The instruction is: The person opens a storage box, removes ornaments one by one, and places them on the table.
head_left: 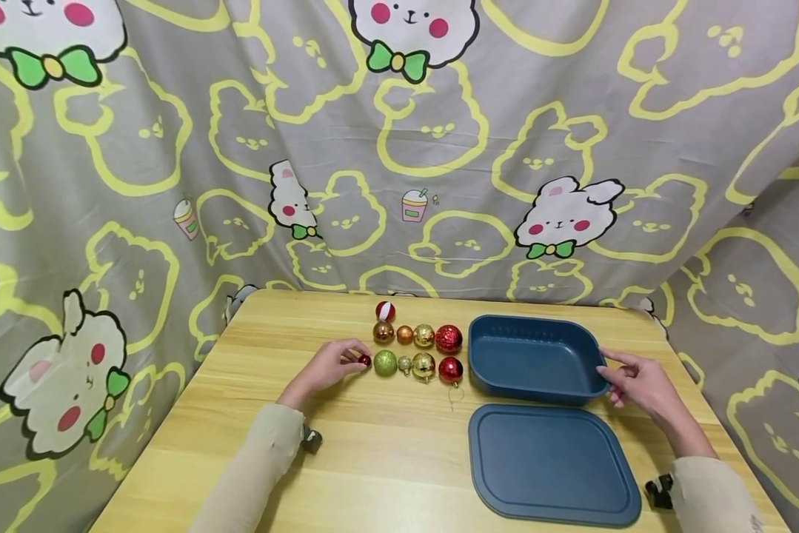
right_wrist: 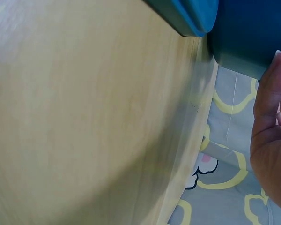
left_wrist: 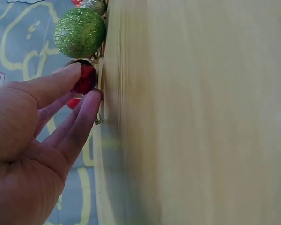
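Observation:
My left hand (head_left: 332, 365) pinches a small dark red Christmas ball (left_wrist: 85, 78) between thumb and fingers at the left end of the front row of ornaments. Just beyond it sits a glittery green ball (head_left: 385, 363). Further along that row come a tiny pale ball (head_left: 404, 363), a gold ball (head_left: 423, 366) and a shiny red ball (head_left: 450, 369). On the right, my right hand (head_left: 639, 381) grips the right-hand rim of a dark blue box (head_left: 539, 394), which is uncovered with nothing inside. In the right wrist view, fingertips lie against its outer wall.
A back row holds a brown-gold ball (head_left: 383, 332), an orange ball (head_left: 404, 334), a gold ball (head_left: 423, 335) and a red glitter ball (head_left: 449, 338). Behind stands a red-and-white ball (head_left: 385, 312). The blue lid (head_left: 554, 465) lies before the box. A patterned curtain (head_left: 466, 148) borders the table.

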Demonstrator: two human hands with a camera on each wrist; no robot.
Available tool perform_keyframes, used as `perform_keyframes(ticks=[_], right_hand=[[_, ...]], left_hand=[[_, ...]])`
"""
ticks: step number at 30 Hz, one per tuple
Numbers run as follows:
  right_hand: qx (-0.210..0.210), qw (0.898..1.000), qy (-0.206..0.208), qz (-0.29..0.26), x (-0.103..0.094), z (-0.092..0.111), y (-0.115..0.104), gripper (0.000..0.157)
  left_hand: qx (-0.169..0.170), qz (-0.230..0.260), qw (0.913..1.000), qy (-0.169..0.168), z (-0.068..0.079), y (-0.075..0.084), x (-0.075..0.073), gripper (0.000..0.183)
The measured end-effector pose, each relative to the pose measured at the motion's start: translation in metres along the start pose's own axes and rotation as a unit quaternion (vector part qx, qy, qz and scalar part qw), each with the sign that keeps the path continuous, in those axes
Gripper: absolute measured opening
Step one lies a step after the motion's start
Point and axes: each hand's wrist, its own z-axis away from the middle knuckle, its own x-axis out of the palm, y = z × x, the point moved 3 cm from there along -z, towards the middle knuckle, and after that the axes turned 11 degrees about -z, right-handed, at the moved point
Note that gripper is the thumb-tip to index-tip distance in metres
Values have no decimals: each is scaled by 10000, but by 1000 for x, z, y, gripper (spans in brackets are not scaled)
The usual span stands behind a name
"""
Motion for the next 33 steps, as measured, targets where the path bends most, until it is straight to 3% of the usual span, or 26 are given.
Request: perform_keyframes(ticks=[19, 26, 33], right_hand=[[-5, 10000, 50, -43, 2, 2, 0, 63], [17, 10000, 46, -34, 2, 1, -1, 62], [-232, 9979, 147, 595, 1, 1, -8, 58]], left_hand=[[175, -118, 9998, -74, -4, 6, 1, 24], [94, 28, 10000, -1, -1, 3, 1, 36], [-114, -11, 9994, 328, 4, -3, -6, 40]])
